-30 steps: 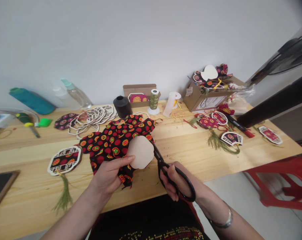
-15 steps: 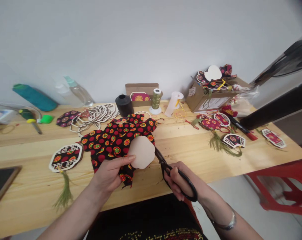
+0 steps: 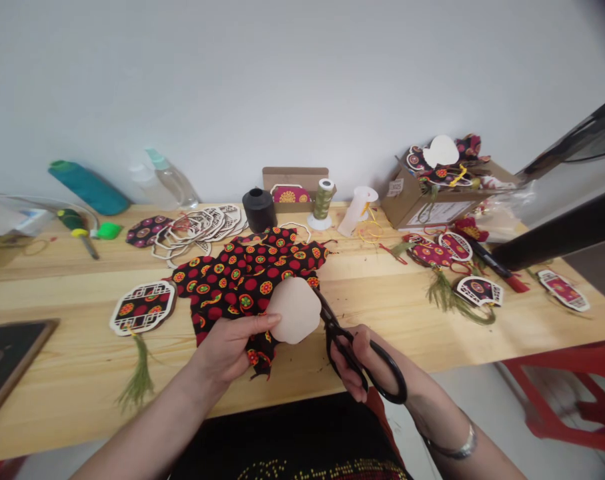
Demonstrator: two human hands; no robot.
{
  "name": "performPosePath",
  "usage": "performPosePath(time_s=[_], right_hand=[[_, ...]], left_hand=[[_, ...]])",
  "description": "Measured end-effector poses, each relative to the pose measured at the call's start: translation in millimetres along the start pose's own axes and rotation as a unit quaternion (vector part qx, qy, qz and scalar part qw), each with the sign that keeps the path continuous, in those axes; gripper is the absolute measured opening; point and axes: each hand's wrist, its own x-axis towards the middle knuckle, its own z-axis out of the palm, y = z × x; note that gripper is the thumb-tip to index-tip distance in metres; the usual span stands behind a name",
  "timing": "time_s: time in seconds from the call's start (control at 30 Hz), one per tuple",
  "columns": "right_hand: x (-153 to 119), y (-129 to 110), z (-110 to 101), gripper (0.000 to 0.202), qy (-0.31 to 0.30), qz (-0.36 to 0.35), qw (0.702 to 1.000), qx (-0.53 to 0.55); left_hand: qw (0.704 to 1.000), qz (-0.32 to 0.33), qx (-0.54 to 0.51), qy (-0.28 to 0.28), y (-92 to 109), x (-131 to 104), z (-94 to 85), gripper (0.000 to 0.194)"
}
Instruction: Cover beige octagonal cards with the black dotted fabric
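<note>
My left hand (image 3: pixel 227 343) pinches a pale scalloped card (image 3: pixel 296 312) between thumb and fingers, together with the black patterned fabric (image 3: pixel 242 277) behind it. The fabric has red dots and flower motifs and spreads over the wooden table. In my right hand (image 3: pixel 365 360) are black-handled scissors (image 3: pixel 338 328), my fingers through the handle loops. Their blades point up and left, at the right edge of the card and fabric; how far the tips reach into the fabric is hard to see. A framed fabric ornament (image 3: pixel 143 308) with a green tassel lies left of the fabric.
Behind the fabric are wooden frames (image 3: pixel 197 230), a black thread cone (image 3: pixel 259 211) and a green spool (image 3: pixel 323 201). A cardboard box (image 3: pixel 417 203) and several tasselled ornaments (image 3: pixel 435 252) sit at right. At left are a phone (image 3: pixel 12 360) and a screwdriver (image 3: pixel 77 227).
The whole view has shifted, so the table things appear farther right. The scissors' handles have spread wider apart in my right hand. My left hand still holds the card and fabric.
</note>
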Motion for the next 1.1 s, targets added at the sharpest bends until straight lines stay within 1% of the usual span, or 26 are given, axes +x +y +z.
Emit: performPosePath(time_s=[0.2, 0.33, 0.5, 0.6, 0.7, 0.83, 0.97, 1.1], right_hand=[[0.4, -3.2, 1.4, 0.067, 0.022, 0.012, 1.000, -0.011], [-0.4, -4.3, 1.2, 0.065, 0.021, 0.015, 0.999, -0.022], [-1.3, -4.4, 1.8, 0.065, 0.043, 0.022, 0.998, -0.037], [-0.9, -3.9, 1.4, 0.065, 0.035, 0.018, 0.998, -0.052], [-1.6, -4.0, 1.0, 0.064, 0.041, 0.016, 0.997, -0.062], [-4.6, -5.1, 3.1, 0.059, 0.063, 0.023, 0.996, -0.064], [-8.0, -9.2, 7.8, 0.054, 0.099, 0.032, 0.992, -0.069], [-11.1, -13.4, 9.3, 0.052, 0.127, 0.048, 0.987, -0.089]], left_hand=[[1.000, -0.010, 0.008, -0.018, -2.6, -1.4, -1.3, 0.012], [1.000, -0.011, 0.010, -0.022, -4.5, -1.3, -3.3, 0.012], [0.999, -0.013, 0.013, -0.028, -5.1, 0.3, -4.0, 0.013], [0.999, -0.010, 0.019, -0.033, -5.1, 0.5, -4.0, 0.014], [0.999, -0.006, 0.031, -0.040, -4.9, -0.5, -4.1, 0.013], [0.999, -0.010, 0.043, -0.026, -3.7, -1.7, -3.7, 0.015], [0.998, -0.012, 0.039, -0.041, -2.1, -3.0, -3.2, 0.016], [0.998, -0.005, 0.047, -0.032, -1.3, -4.4, -3.1, 0.019]])
